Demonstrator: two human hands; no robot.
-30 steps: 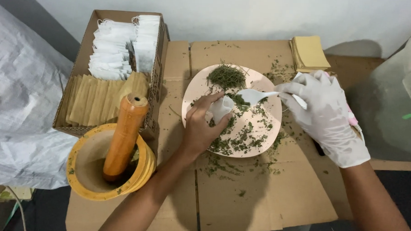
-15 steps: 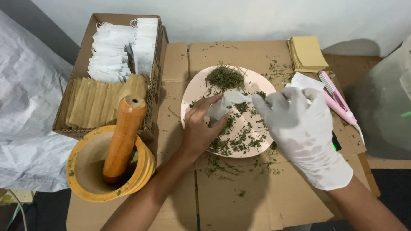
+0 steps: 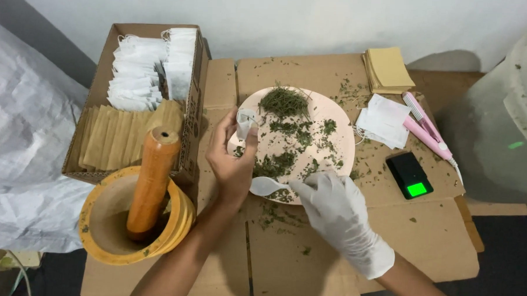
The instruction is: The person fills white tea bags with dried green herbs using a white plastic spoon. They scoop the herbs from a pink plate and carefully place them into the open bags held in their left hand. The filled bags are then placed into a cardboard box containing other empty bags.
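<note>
- Since the earlier frames the spoon (image 3: 266,186) has dropped from the middle of the plate (image 3: 338,118) to its lower rim, and the right hand (image 3: 337,210) has swung from the right of the frame down to lower centre; the bag (image 3: 245,122) has slid to the plate's left rim.
- The bag, small and white, sits pinched between thumb and fingers of the bare left hand (image 3: 231,158), its mouth facing up over the plate's left edge (whether it is properly open I cannot tell).
- The gloved right hand is closed round the spoon's handle, bowl pointing left, touching the loose herbs (image 3: 274,163) at the plate's lower edge.
- To do this well, I judge the scoop should be shallow and level, and the bag's mouth held wide and over the plate so spills land back on it.
- Keep spoon and bag close; they are a little apart now.
- The uncut herb pile (image 3: 284,101) lies at the plate's top.
- A black scale (image 3: 410,175) with a green display sits right of the plate, more bags (image 3: 385,120) and a pink sealer (image 3: 427,126) above it.
- A box (image 3: 193,113) of bags fills the upper left; mortar (image 3: 106,215) and pestle (image 3: 149,182) stand lower left.
</note>
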